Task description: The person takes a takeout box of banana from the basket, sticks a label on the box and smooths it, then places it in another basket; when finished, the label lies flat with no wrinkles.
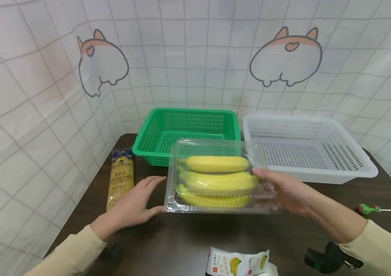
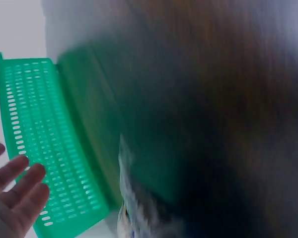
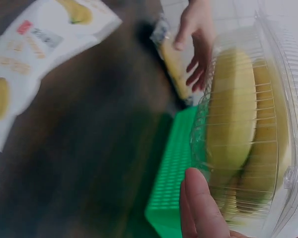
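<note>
A clear plastic clamshell box point(image 1: 216, 147) with yellow bananas point(image 1: 221, 182) inside is held up over the table, tilted toward me. My right hand point(image 1: 293, 193) grips its right end, thumb on the near face; in the right wrist view, the fingers point(image 3: 203, 203) lie along the box wall. Beside the left end is my left hand point(image 1: 133, 205), its fingers spread and the fingertips close to the box edge. The left wrist view shows that hand point(image 2: 20, 193) with nothing in its grasp, in front of the green basket point(image 2: 44, 144).
Behind the box stand the green basket point(image 1: 195, 111) and a white basket point(image 1: 350, 174). A pasta packet point(image 1: 121, 178) lies at left. A lollipop point(image 1: 366, 209), a black tool-like object point(image 1: 326, 258) and a white banana-print wrapper point(image 1: 238, 262) lie on the table point(image 1: 178, 245).
</note>
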`<state>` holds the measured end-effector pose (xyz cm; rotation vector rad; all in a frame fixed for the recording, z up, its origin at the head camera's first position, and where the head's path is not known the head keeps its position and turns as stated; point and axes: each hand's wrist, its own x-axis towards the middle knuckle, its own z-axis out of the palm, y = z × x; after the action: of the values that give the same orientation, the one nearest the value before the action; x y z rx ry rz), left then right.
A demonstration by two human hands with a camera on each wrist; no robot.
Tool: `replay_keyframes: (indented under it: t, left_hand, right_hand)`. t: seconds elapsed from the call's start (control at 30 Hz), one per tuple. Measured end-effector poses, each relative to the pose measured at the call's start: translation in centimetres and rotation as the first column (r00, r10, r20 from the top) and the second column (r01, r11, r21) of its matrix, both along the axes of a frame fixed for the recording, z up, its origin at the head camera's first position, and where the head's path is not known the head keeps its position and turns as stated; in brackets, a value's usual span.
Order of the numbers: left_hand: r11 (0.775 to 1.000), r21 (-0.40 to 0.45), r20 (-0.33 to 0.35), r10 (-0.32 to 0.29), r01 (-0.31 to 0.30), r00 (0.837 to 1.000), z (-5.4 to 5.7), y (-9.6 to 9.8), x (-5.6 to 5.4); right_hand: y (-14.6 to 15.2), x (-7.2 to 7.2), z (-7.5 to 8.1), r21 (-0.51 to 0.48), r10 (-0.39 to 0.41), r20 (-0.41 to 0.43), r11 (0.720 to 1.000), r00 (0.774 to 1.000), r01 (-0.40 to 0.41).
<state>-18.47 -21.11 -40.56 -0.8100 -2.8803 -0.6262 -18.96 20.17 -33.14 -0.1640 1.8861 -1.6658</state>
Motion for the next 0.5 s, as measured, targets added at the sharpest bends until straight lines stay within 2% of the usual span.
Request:
replay_keyframes:
  t: [0.07, 0.1, 0.17, 0.2, 0.27, 0.37, 0.43, 0.5]
  left_hand:
    - [0.993, 0.108, 0.105, 0.039, -0.051, 0.994, -0.1, 0.2, 0.5]
    - [0.982, 0.172, 0.157, 0.049, -0.076, 0.986, 0.0, 0.3, 0.6]
    - [0.941, 0.319, 0.273, 0.019, -0.109, 0.962, 0.4, 0.8, 0.7]
    - [0.911, 0.392, 0.333, -0.013, -0.126, 0.943, 0.6, 1.2, 0.8]
    - [0.83, 0.53, 0.446, -0.102, -0.17, 0.889, 1.1, 2.1, 0.9]
    - [0.706, 0.658, 0.552, -0.215, -0.262, 0.806, 1.7, 3.6, 1.2]
    - [0.65, 0.688, 0.59, -0.242, -0.323, 0.771, 1.9, 4.5, 1.4]
    - [0.618, 0.696, 0.615, -0.248, -0.367, 0.749, 1.9, 5.2, 1.7]
  right_hand:
    - [0.1, 0.3, -0.8, -0.007, -0.007, 0.025, 1.0, 1.0, 0.007]
    - [0.2, 0.4, -1.1, -0.007, -0.01, 0.035, 1.0, 0.999, 0.01]
    - [0.3, 0.5, -1.9, -0.007, -0.012, 0.056, 1.0, 0.998, 0.013]
    - [0.4, 0.6, -2.2, -0.005, -0.01, 0.065, 1.0, 0.998, 0.011]
    - [0.5, 0.7, -2.8, -0.004, -0.011, 0.078, 1.0, 0.997, 0.011]
    - [0.6, 0.8, -3.7, -0.009, -0.002, 0.087, 1.0, 0.996, 0.003]
    - [0.7, 0.8, -4.3, -0.016, -0.001, 0.09, 1.0, 0.996, 0.003]
    - [0.6, 0.9, -4.7, -0.022, 0.001, 0.096, 1.0, 0.995, 0.001]
